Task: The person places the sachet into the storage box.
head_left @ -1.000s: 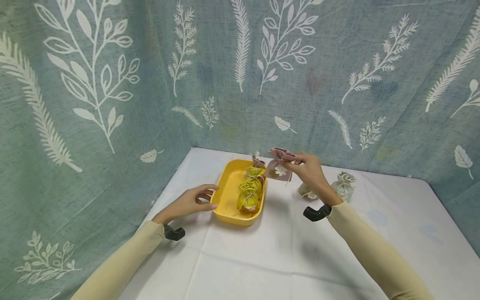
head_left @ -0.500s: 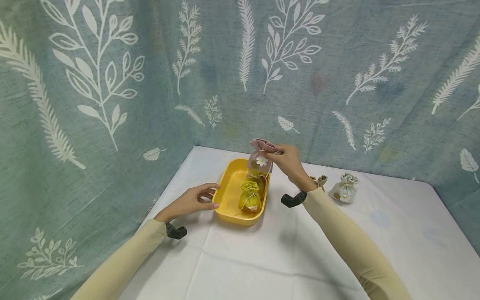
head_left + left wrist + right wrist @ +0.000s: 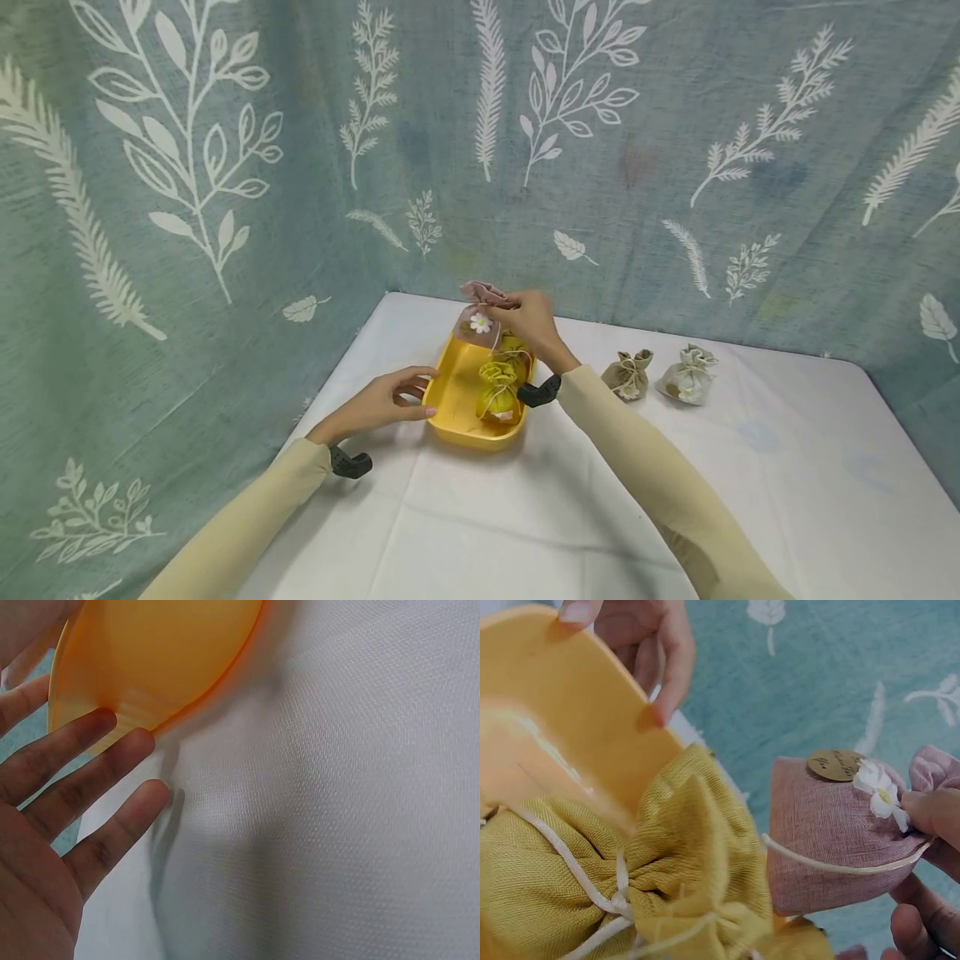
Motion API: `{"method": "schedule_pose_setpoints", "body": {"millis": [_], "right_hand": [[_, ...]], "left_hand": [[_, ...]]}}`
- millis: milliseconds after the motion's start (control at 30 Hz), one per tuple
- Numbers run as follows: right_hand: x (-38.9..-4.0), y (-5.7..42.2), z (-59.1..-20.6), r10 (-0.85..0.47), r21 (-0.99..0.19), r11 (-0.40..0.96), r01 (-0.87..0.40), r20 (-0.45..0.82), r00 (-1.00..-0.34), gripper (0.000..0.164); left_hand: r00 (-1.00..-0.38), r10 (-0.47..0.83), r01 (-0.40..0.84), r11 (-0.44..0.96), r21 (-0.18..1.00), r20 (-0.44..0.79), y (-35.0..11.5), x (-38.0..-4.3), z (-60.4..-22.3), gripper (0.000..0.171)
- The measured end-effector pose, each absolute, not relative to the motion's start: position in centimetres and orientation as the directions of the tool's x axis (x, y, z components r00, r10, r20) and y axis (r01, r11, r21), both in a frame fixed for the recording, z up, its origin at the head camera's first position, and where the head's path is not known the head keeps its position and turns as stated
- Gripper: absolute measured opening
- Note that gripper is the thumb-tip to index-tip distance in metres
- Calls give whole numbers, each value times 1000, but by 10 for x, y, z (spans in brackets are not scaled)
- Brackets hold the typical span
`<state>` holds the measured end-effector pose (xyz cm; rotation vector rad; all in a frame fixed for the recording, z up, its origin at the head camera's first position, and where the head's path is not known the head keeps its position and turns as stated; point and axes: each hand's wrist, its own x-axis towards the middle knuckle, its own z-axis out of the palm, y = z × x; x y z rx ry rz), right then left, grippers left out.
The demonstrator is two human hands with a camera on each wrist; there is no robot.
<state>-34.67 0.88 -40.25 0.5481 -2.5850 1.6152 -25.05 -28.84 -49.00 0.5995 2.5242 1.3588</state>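
My right hand (image 3: 531,323) pinches the gathered neck of a pink drawstring pouch (image 3: 472,329), which hangs over the far end of a yellow plastic tray (image 3: 435,371). A white flower and a round brown tag show on this pouch (image 3: 821,825) in the right wrist view. Two yellow drawstring pouches, the nearer one (image 3: 497,393) and the one behind it (image 3: 517,357), stand along the tray's right side. The right hand hides the tray's far right corner. With fingertips and thumb, my left hand (image 3: 384,402) touches the tray's left rim, its fingers (image 3: 82,784) spread and fairly straight.
On the white-covered table (image 3: 495,517), a brown drawstring pouch (image 3: 627,375) and a pale grey-green one (image 3: 687,377) stand right of the tray. A leaf-patterned green curtain (image 3: 450,150) borders the table at the back and left.
My right hand has carried the pink pouch leftward, from right of the tray to above its far end. The brown pouch has come into full view. The left hand stays at the rim.
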Motion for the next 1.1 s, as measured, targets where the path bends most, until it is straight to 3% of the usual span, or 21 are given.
{"method": "schedule_pose_setpoints", "body": {"millis": [467,900,1100], "right_hand": [[-363,-7,-422,-229,-676,635,-374,297,-927,33],[-365,-4,-432,-183,-677,636,-370,334,-925,33],[-364,-9,-437,-238,-588,717,-374,298,-924,27]], "left_hand": [[-894,448,239,494,836,-9,-284,-253,-491,72],[-894,448,243,469,849,8,-286,-251,-489,70],[-895,445,239,471,849,5,-288,-250,-489,73]]}}
